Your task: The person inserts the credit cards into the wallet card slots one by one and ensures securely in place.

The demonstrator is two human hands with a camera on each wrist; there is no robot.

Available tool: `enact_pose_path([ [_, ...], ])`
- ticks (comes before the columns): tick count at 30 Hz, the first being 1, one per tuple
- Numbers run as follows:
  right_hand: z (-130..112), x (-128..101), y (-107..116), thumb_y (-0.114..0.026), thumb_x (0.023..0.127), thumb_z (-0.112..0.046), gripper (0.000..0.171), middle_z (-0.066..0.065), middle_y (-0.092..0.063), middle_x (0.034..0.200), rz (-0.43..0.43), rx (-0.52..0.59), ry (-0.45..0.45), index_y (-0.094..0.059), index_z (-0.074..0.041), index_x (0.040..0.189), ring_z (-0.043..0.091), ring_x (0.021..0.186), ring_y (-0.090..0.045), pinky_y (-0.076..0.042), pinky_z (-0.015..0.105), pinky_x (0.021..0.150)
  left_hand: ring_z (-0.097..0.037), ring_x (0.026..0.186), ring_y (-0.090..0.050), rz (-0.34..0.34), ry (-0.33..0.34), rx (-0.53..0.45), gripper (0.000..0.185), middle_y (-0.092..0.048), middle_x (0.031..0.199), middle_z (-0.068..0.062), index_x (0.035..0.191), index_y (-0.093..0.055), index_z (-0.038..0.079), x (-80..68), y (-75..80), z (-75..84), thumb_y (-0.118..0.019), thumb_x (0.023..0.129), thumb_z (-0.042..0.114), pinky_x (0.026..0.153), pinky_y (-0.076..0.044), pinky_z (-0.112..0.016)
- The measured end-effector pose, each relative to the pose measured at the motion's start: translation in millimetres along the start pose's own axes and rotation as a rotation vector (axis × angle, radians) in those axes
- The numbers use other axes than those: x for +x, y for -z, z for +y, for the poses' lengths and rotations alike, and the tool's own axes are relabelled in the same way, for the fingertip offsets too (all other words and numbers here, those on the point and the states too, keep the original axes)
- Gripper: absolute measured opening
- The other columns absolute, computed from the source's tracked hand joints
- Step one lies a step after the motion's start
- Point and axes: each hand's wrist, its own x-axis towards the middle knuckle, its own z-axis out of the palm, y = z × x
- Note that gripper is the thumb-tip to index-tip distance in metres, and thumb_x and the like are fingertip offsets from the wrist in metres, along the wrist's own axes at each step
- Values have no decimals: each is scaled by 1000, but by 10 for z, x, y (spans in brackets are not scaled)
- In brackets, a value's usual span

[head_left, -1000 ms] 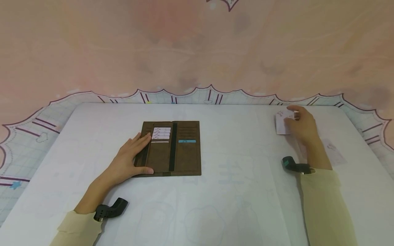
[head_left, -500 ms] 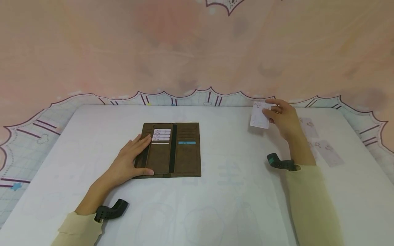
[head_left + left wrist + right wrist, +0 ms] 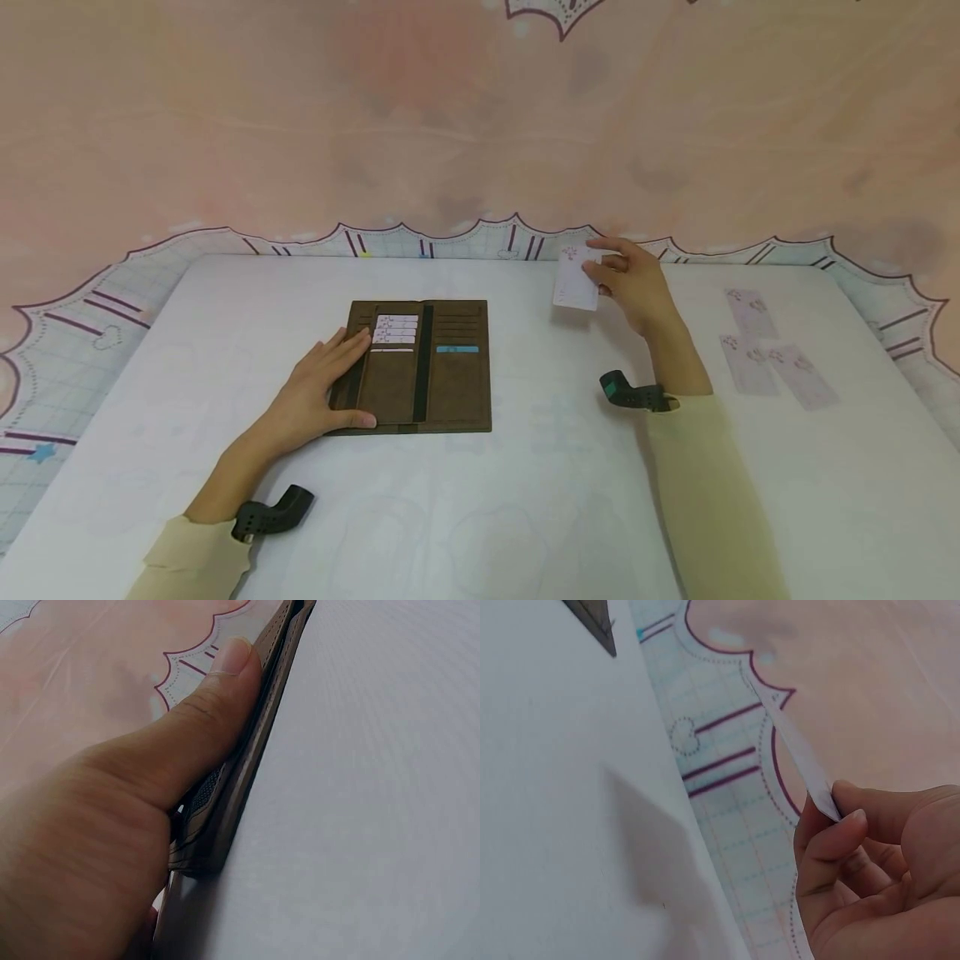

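Observation:
An unfolded brown wallet [image 3: 457, 387] lies on the white table, left of centre. White printed cards [image 3: 395, 329] show in its left slots, and a blue card [image 3: 457, 349] peeks out on the right side. My left hand [image 3: 303, 392] rests on the wallet's left edge, fingers straight and spread; in the left wrist view the thumb [image 3: 217, 697] lies along the wallet's edge. To the right, my right hand [image 3: 633, 283] pinches a white printed card [image 3: 576, 279] between thumb and fingers, above the table's far edge. The right wrist view shows that card [image 3: 802, 761] edge-on.
Three pale printed cards [image 3: 750, 312] lie on the table at the right, beyond the right forearm. The white tabletop [image 3: 480, 508] ends at a patterned cloth [image 3: 450, 242] along the far side. Each wrist wears a black camera mount [image 3: 633, 393].
My right hand has carried the card leftward from the right side toward the wallet, uncovering the three cards behind it. My left hand has stayed on the wallet.

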Motion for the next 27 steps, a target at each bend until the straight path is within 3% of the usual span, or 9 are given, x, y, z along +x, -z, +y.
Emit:
enact_pose_path([
  [8,-57,33,-261,-64,93,-13,37,11,-57,103,-47,47,34,-58,-15,130,21,86,-53,-51,24,70,-33,144,-8,-1,5,-7,106,-25,155,-14,151,-27,9,1,-3,-5,-81,69,47,116,-3,-49],
  [13,-100,50,-448,-64,93,-10,36,13,-61,104,-56,135,41,-60,-14,128,22,82,-55,-51,28,69,-33,144,-9,6,-1,-4,106,-26,155,-14,151,-27,8,-2,-15,-17,-82,69,46,116,-3,-49],
  [19,-81,68,-637,-64,92,-8,35,12,-62,101,-75,191,42,-60,-11,127,20,78,-54,-50,24,66,-33,144,-8,-1,0,-19,106,-25,155,-13,151,-27,9,-3,-23,-14,-81,69,48,115,-3,-49],
  [27,-52,51,-885,-59,94,-5,31,12,-60,95,-98,130,59,-60,-8,125,18,79,-54,-51,24,66,-32,144,-8,-1,-5,-12,106,-26,155,-14,151,-27,8,-5,-14,-27,-82,69,46,116,-2,-47],
])
